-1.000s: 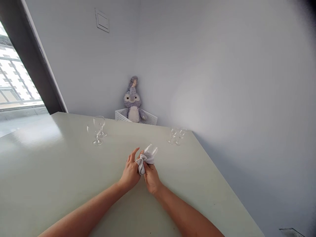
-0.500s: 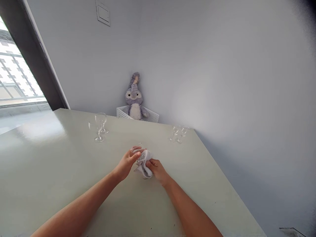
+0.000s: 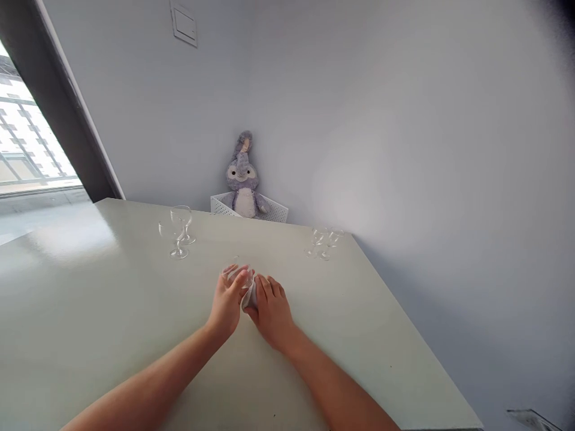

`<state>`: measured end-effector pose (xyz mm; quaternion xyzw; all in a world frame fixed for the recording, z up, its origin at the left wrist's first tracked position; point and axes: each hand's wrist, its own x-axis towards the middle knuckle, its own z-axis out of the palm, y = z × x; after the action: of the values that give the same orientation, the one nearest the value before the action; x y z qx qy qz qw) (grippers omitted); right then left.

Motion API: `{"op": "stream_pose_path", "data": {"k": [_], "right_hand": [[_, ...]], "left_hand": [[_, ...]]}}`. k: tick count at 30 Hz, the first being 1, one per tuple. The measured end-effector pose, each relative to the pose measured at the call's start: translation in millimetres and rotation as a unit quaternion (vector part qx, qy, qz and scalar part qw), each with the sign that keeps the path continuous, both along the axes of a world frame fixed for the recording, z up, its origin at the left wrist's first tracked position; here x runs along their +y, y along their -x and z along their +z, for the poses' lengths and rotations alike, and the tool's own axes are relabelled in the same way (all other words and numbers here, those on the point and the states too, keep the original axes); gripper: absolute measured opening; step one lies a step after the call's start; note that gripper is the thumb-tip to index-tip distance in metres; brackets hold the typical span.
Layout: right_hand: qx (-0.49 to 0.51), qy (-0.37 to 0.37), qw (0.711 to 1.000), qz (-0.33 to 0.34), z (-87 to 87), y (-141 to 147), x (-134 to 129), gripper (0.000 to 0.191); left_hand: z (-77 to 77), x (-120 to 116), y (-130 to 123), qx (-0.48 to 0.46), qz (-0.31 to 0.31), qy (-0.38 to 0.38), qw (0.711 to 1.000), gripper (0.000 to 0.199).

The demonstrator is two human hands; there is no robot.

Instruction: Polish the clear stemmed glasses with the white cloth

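My left hand (image 3: 228, 300) is closed around the bowl of a clear wine glass (image 3: 238, 276), tilted over the middle of the table. Against the glass's right side, my right hand (image 3: 272, 308) presses a pale cloth (image 3: 250, 297) with bent fingers. Most of the cloth is hidden under that hand, and the glass's stem and foot cannot be made out. Beyond my left hand stand two upright stemmed glasses, a nearer one (image 3: 178, 254) and a farther one (image 3: 181, 215). Two smaller stemmed glasses, one (image 3: 318, 237) beside the other (image 3: 333, 238), stand farther right.
The pale glossy table (image 3: 135, 323) has its right edge running diagonally toward me, beside a plain wall (image 3: 426, 149). Behind the far edge, a plush toy (image 3: 245, 185) sits in a white perforated basket (image 3: 279, 214). A window (image 3: 31, 131) is at the left.
My right hand has turned over, its back now up, covering most of the cloth. The glass in my left hand has shifted slightly left, its rim tipped more toward me.
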<state>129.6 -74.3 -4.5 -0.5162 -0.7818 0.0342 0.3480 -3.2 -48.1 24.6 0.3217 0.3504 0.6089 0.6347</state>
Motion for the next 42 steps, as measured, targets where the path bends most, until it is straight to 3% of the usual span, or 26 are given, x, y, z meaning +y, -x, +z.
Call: {"op": "stream_pose_path", "data": {"k": [3,6,7,9,11,12,14,16,18,21,23,25,28,32,35,38,42], "right_hand": [[-0.003,0.03,0.999,-0.035,-2.7,5.3,-0.9,0.022],[0.153,0.173,0.972,0.033,4.6,-6.0,-3.0,0.009],[0.227,0.238,0.942,0.071,7.6,-9.4,-4.3,0.01],[0.37,0.359,0.845,0.14,12.5,-12.0,-6.9,0.019],[0.484,0.425,0.744,0.179,15.1,-8.7,-8.0,0.032],[0.524,0.436,0.707,0.186,15.3,-5.5,-7.8,0.038],[0.572,0.426,0.681,0.166,13.2,1.8,-6.6,0.042],[0.563,0.402,0.713,0.114,7.7,7.7,-5.7,0.038],[0.491,0.389,0.776,0.07,0.9,10.6,-6.7,0.034],[0.303,0.346,0.885,0.069,-4.2,8.9,-11.0,0.03],[0.174,0.243,0.952,0.072,-0.6,4.2,-13.1,0.031],[0.078,0.12,0.989,0.043,7.8,-2.0,-12.7,0.035],[0.031,0.031,0.998,-0.04,23.4,-7.3,-8.1,0.032],[-0.004,0.052,0.997,-0.054,34.8,4.8,3.0,0.029],[-0.05,0.101,0.993,-0.037,30.4,17.3,17.7,0.023],[-0.022,0.144,0.989,-0.031,19.2,14.0,40.7,0.021],[0.086,0.182,0.97,-0.134,5.7,-21.9,81.2,0.02]], "left_hand": [[5.5,-15.6,-4.8,0.019,-0.058,-0.08,0.995,0.042],[12.1,-19.1,-0.4,0.015,-0.165,-0.152,0.974,0.047],[13.8,-17.9,2.1,0.007,-0.202,-0.159,0.966,0.049],[16.0,-14.0,6.8,-0.015,-0.254,-0.154,0.955,0.053],[17.3,-10.4,9.8,-0.03,-0.262,-0.15,0.953,0.054],[17.9,-9.2,10.4,-0.029,-0.253,-0.154,0.955,0.053],[19.4,-7.2,10.5,-0.008,-0.214,-0.171,0.962,0.052],[21.5,-4.6,10.7,0.017,-0.147,-0.201,0.968,0.051],[24.1,-0.2,12.7,0.026,-0.065,-0.23,0.971,0.049],[27.8,8.4,19.1,0.016,0.013,-0.243,0.97,0.046],[29.2,12.9,23.4,0.017,0.034,-0.237,0.971,0.046],[29.3,14.5,25.7,0.026,0.043,-0.233,0.971,0.047],[26.7,10.7,23.3,0.048,0.037,-0.24,0.969,0.048],[17.3,-0.9,12.8,0.076,-0.002,-0.261,0.962,0.055],[4.8,-3.8,6.1,0.089,-0.034,-0.253,0.963,0.057],[-11.7,3.5,3.9,0.134,-0.031,-0.252,0.958,0.065],[-33.3,20.5,4.3,0.243,-0.023,-0.24,0.94,0.069]]}}
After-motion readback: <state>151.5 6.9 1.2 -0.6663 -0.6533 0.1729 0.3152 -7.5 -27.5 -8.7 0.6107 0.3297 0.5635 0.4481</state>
